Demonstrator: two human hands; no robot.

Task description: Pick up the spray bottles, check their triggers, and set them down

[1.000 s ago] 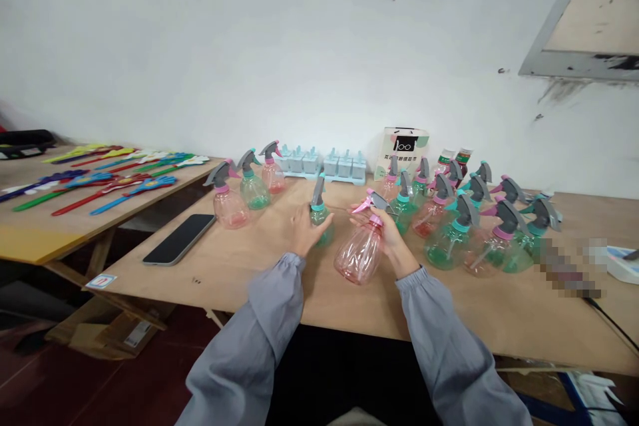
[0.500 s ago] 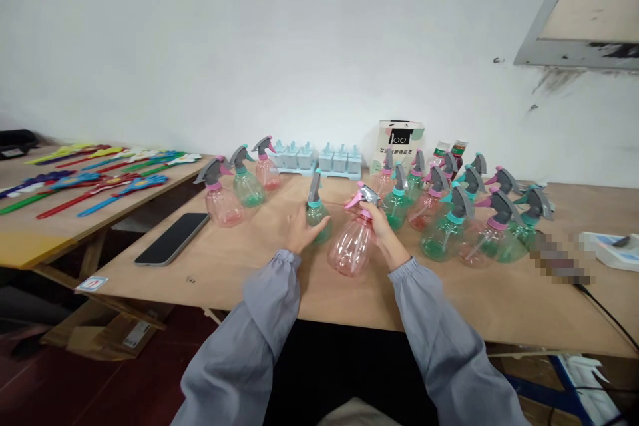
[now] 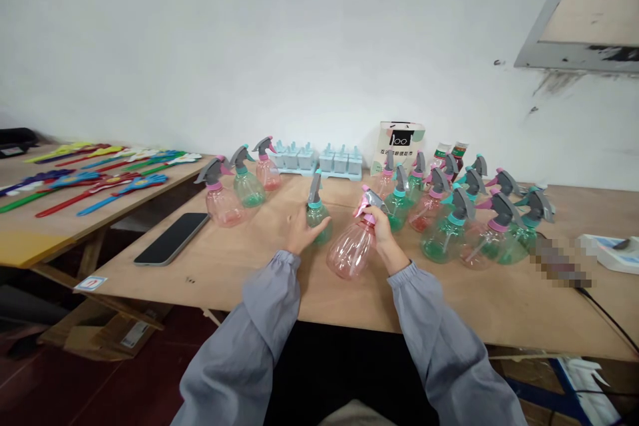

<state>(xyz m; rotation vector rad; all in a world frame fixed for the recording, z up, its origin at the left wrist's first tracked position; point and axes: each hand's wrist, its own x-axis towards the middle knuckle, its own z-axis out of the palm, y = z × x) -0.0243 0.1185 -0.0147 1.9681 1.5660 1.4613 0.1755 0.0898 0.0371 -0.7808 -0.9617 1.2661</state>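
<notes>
My right hand is closed round the neck of a clear pink spray bottle, its fingers at the pink and grey trigger head. The bottle leans, its head tipped to the right. To its left, my left hand wraps round the body of a green spray bottle that stands upright on the table; some of its fingers are hidden behind the bottle. Close on the right of my right hand stands a group of several pink and green spray bottles.
Two pink bottles and a green spray bottle stand at the left, behind a phone. Light blue ice-pop moulds and a printed box are by the wall. Coloured hand-shaped toys lie on the left table.
The pink bottle in my right hand has tilted further, its head moving slightly right and down. My left hand and the green bottle look the same.
</notes>
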